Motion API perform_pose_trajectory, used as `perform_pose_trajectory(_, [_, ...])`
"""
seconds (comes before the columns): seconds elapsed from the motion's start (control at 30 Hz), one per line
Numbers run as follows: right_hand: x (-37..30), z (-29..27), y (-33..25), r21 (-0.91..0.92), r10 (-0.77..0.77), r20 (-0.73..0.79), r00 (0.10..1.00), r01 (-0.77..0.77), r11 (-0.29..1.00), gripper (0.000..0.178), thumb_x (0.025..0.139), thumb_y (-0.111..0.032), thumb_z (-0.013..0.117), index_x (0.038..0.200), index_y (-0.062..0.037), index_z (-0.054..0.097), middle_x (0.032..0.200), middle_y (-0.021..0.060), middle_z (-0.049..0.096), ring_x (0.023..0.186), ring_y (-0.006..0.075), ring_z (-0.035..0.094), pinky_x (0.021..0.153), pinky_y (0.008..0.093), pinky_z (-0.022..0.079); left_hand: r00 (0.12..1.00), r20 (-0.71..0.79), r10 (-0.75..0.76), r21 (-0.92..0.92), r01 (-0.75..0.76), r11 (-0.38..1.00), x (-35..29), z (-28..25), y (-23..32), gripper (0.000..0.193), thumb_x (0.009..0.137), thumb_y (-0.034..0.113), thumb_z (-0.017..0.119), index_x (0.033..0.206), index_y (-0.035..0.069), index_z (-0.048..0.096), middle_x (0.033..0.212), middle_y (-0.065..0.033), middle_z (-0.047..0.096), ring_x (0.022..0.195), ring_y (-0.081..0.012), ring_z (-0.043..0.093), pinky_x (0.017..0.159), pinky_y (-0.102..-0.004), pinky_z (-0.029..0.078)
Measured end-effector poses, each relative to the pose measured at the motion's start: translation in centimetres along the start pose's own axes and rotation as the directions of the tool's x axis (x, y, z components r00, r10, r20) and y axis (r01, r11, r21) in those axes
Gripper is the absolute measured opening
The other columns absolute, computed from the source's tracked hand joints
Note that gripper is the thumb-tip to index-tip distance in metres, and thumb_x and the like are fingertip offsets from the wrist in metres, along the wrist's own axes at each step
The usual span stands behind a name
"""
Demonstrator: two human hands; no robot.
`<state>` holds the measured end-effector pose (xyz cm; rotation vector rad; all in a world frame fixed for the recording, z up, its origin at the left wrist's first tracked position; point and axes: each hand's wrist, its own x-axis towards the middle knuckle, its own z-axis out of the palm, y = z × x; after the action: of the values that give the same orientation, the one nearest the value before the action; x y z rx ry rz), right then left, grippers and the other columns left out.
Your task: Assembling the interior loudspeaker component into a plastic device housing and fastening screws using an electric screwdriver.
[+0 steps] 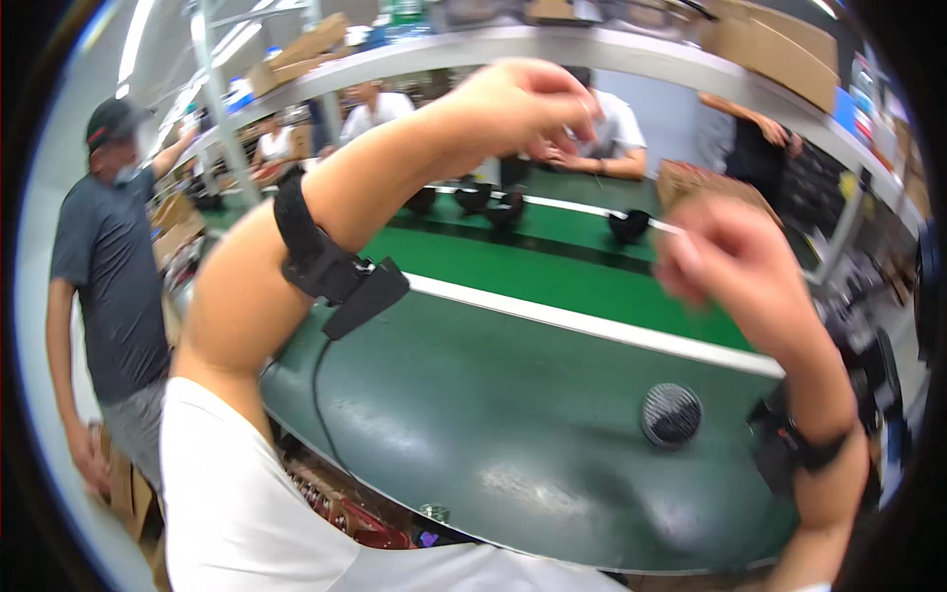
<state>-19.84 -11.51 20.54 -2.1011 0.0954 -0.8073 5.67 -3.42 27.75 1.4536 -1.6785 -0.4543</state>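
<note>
My left hand [543,104] is raised in the air over the far side of the work table, its fingers curled but smeared by motion. Whether anything is between them cannot be made out. Lower on the right, my right hand [725,259] hovers above the green conveyor belt [552,271], also blurred with bent fingers. On the dark green table [434,395] below it lies a round dome [673,415] with a dark, silvery mesh-like surface. Neither hand touches it. Black straps with devices are on my left arm [330,266] and right forearm [799,434].
Several black rounded parts [505,210] ride on the belt. A shelf [592,44] with cardboard boxes [774,49] crosses overhead. A person in a dark shirt [113,257] stands at left; others sit across the belt. A cable [321,395] hangs from the left arm device.
</note>
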Motion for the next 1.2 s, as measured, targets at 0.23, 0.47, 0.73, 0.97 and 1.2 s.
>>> perform_pose_trajectory(0.23, [8.7,2.5,13.0,0.372,0.389,-0.555,0.736,-0.199,0.907,0.019,0.091,-0.023,0.060,0.097,-0.0055,0.064,0.081,0.0037,0.065,0.064,0.0096,0.058,0.056,0.0242,0.046,0.972,0.012,-0.233,-0.658,0.183,0.730,0.1,12.5,-7.9,0.044,0.093,0.053,0.052,0.093,0.009,0.057,0.077,-0.0019,0.058,0.071,-0.0129,0.059,0.055,-0.0278,0.048])
perform_pose_trajectory(0.47, [5.5,0.7,19.6,0.471,0.447,-0.779,0.441,-0.059,0.880,0.012,0.091,-0.015,0.056,0.093,-0.0032,0.058,0.070,0.0062,0.062,0.052,0.0111,0.054,0.045,0.0253,0.041,0.825,0.392,-0.407,-0.698,0.555,0.452,-9.3,27.3,-8.1,0.069,0.089,0.052,0.064,0.123,-0.006,0.046,0.101,-0.0103,0.062,0.083,-0.0153,0.063,0.066,-0.0268,0.053])
perform_pose_trajectory(0.73, [3.0,2.3,22.4,-0.298,-0.112,-0.754,0.648,-0.184,0.937,0.014,0.089,-0.017,0.059,0.087,-0.0035,0.061,0.061,0.0085,0.060,0.056,0.0206,0.060,0.056,0.0342,0.046,0.854,0.425,-0.301,-0.688,0.521,0.506,-10.8,27.6,-8.0,0.036,0.095,0.034,0.063,0.107,0.001,0.060,0.095,-0.0070,0.069,0.081,-0.0150,0.067,0.064,-0.0274,0.052])
perform_pose_trajectory(0.97, [4.6,2.9,19.0,0.509,0.440,-0.685,0.581,-0.050,0.859,0.013,0.090,-0.018,0.058,0.088,-0.0054,0.059,0.066,0.0036,0.059,0.053,0.0103,0.055,0.047,0.0238,0.045,0.870,0.461,-0.174,-0.654,0.466,0.596,-10.1,27.6,-10.0,0.036,0.096,0.032,0.061,0.113,0.001,0.058,0.106,-0.0077,0.066,0.091,-0.0112,0.062,0.072,-0.0264,0.051])
perform_pose_trajectory(1.2, [0.6,8.0,15.8,0.613,0.496,-0.387,0.778,-0.185,0.768,0.020,0.095,-0.025,0.055,0.100,-0.0053,0.057,0.081,0.0055,0.061,0.069,0.0120,0.058,0.061,0.0266,0.047,0.905,0.131,-0.406,-0.948,0.235,0.216,-2.8,16.1,-15.9,0.049,0.096,0.052,0.047,0.113,0.007,0.058,0.096,-0.0052,0.067,0.080,-0.0162,0.062,0.068,-0.0299,0.048])
